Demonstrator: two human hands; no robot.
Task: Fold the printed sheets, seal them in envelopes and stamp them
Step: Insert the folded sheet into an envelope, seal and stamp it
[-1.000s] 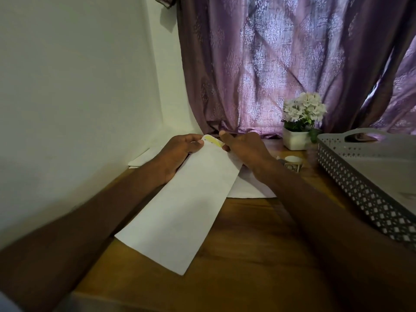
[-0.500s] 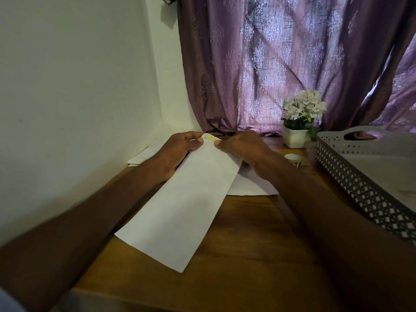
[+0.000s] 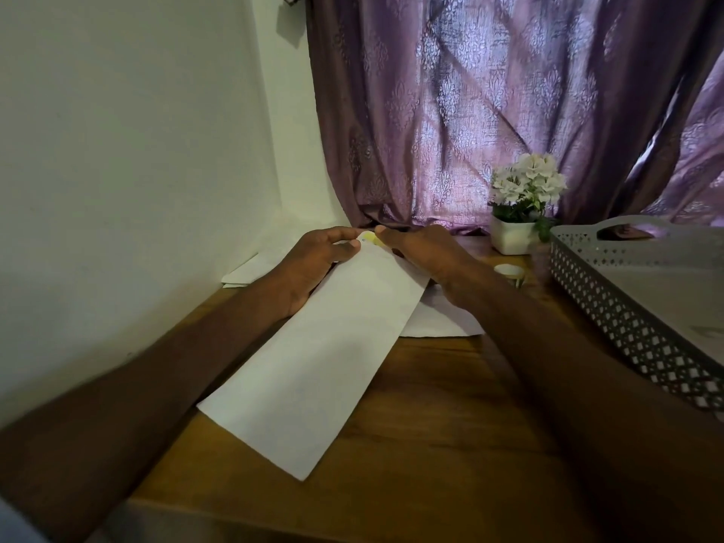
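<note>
Both forearms reach forward from the bottom corners of the head view and converge at the far end of a long white envelope (image 3: 313, 358), which lies diagonally on the wooden table (image 3: 431, 444), near end toward the camera. Left hand (image 3: 313, 264): palm down on the envelope's far left edge, fingers curled, thumb tip pressing the paper beside a small yellow stamp (image 3: 369, 239) at the far corner. Right hand (image 3: 427, 252): palm down, fingers flat and close together, index tip touching the stamp from the right; neither hand grips, both press. The stamp is mostly covered by the fingertips; its print is too small to read. Under the envelope's far right end lies another white sheet (image 3: 442, 323), partly hidden by the right wrist. More paper (image 3: 250, 274) shows against the wall behind the left hand, extent unclear. A small white round object (image 3: 508, 271) beside the right forearm cannot be identified. Grey perforated basket (image 3: 611, 291) is cut off at the right edge; potted white flowers (image 3: 523, 201) stand before the purple curtain (image 3: 489, 103).
</note>
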